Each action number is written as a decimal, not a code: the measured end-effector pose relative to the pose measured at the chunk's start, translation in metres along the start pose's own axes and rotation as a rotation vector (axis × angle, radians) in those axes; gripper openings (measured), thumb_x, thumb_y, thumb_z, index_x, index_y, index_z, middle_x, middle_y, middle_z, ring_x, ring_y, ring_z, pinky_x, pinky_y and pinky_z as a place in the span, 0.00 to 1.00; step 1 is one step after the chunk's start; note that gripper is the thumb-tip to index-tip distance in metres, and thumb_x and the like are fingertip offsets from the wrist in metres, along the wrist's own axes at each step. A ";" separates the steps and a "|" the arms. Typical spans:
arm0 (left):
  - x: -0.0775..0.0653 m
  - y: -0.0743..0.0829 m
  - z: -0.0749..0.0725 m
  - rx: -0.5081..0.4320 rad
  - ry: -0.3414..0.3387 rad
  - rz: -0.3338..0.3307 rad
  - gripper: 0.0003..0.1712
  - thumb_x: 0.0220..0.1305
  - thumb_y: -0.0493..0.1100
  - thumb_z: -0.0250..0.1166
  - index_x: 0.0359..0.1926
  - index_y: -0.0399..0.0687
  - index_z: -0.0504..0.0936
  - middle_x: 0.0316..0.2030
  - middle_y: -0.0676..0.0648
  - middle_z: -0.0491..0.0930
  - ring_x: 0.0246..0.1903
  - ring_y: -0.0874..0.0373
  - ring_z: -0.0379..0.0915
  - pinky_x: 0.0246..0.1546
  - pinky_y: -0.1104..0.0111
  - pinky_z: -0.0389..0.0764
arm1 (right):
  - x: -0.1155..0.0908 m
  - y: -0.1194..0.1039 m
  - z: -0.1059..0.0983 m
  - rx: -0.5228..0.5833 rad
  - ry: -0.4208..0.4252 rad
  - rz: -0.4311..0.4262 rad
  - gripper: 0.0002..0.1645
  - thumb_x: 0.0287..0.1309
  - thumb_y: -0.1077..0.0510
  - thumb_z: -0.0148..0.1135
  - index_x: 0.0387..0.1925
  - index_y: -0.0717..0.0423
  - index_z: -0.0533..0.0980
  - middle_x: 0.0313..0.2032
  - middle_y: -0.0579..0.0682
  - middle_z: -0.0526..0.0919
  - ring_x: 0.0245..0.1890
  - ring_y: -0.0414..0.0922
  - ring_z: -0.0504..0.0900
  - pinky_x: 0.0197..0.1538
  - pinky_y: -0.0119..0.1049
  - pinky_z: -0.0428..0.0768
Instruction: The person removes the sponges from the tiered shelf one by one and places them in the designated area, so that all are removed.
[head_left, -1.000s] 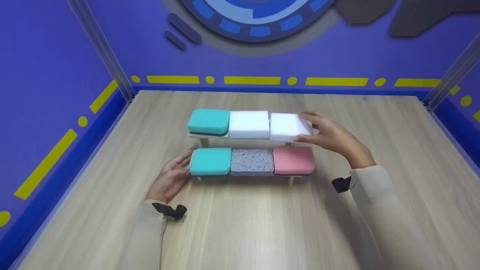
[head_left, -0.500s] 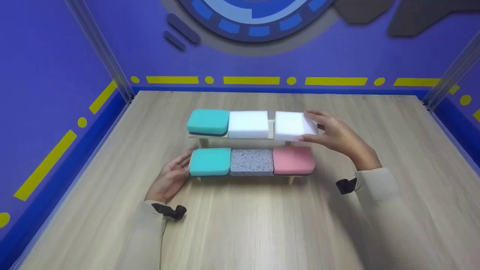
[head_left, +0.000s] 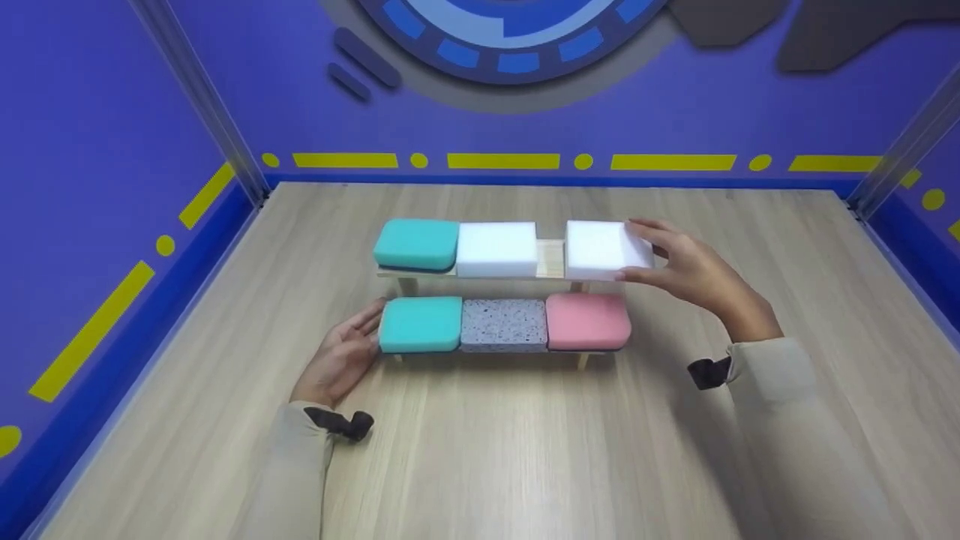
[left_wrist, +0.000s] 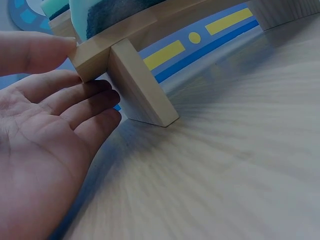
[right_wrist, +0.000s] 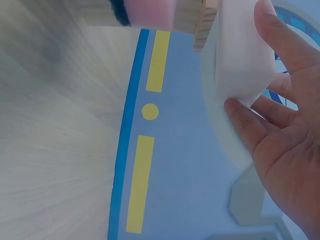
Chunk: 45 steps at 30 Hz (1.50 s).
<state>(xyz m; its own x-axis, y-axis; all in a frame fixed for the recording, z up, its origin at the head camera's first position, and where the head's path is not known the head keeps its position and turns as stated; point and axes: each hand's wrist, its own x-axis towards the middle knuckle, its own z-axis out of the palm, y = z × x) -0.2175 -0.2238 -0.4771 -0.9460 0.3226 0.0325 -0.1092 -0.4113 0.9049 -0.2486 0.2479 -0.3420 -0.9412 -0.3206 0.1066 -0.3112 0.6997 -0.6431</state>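
Note:
A wooden rack (head_left: 551, 259) has two rows. In the back row are a turquoise sponge (head_left: 417, 244), a white melamine sponge (head_left: 497, 248) and, past a gap of bare wood, a second white sponge (head_left: 600, 250). My right hand (head_left: 709, 281) pinches that second sponge between thumb and fingers at its right side. Along the front row lie another turquoise sponge (head_left: 421, 324), a grey speckled block (head_left: 504, 325) and a pink sponge (head_left: 589, 321). At the front row's left end, my left hand (head_left: 341, 356) holds the board's end (left_wrist: 92, 57), thumb above and fingers below.
Short wooden legs (left_wrist: 142, 87) carry the rack on a light wood-grain table (head_left: 480, 450). Blue panels (head_left: 555, 127) with yellow dashes stand at the back and sides. Each wrist wears a black strap (head_left: 337, 422) with a small camera.
My right hand has moved the second white sponge to the right, away from its white neighbour, and a gap has opened between them. The left hand stays in place.

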 end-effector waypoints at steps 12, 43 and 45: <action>0.001 0.001 -0.001 0.021 -0.025 -0.007 0.40 0.60 0.21 0.45 0.73 0.30 0.45 0.69 0.40 0.56 0.62 0.65 0.67 0.58 0.74 0.72 | -0.008 0.012 -0.009 -0.004 0.038 -0.013 0.47 0.52 0.50 0.71 0.69 0.61 0.62 0.70 0.62 0.61 0.62 0.64 0.68 0.61 0.58 0.71; 0.000 0.001 -0.001 0.004 0.001 -0.016 0.39 0.62 0.23 0.47 0.73 0.30 0.46 0.66 0.43 0.64 0.60 0.63 0.69 0.57 0.74 0.73 | -0.029 0.060 -0.014 -0.059 0.074 0.042 0.49 0.52 0.48 0.70 0.69 0.65 0.60 0.70 0.65 0.59 0.64 0.67 0.65 0.60 0.60 0.69; 0.000 0.001 0.000 -0.009 0.012 -0.020 0.39 0.62 0.22 0.47 0.73 0.30 0.47 0.65 0.45 0.66 0.60 0.63 0.69 0.56 0.74 0.73 | -0.029 0.064 -0.012 -0.057 0.069 0.045 0.49 0.53 0.50 0.70 0.69 0.66 0.59 0.70 0.65 0.58 0.65 0.66 0.63 0.61 0.59 0.68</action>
<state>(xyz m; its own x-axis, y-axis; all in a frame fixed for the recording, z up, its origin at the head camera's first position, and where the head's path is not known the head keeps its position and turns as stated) -0.2180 -0.2242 -0.4767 -0.9472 0.3204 0.0096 -0.1305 -0.4130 0.9013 -0.2424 0.3096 -0.3773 -0.9607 -0.2443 0.1318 -0.2732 0.7484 -0.6044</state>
